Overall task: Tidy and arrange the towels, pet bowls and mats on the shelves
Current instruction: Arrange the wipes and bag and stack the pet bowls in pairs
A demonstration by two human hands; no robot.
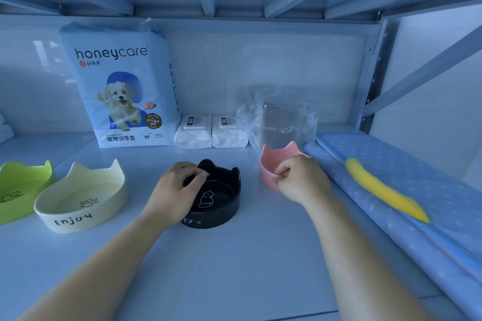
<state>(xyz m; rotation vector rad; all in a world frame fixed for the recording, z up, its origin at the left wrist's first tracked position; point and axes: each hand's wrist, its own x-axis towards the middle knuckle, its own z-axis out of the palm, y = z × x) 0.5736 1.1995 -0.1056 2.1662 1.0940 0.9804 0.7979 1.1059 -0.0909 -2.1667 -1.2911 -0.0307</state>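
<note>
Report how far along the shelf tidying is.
Done: green bowl and cream bowl sit side by side at left. In hand: left hand grips the black bowl by its rim, right hand pinches the pink bowl by its rim. Left: lining those two up, probably; the blue mat lies partly rolled at right.

Left hand on black bowl, right hand gripping pink bowl.
</note>
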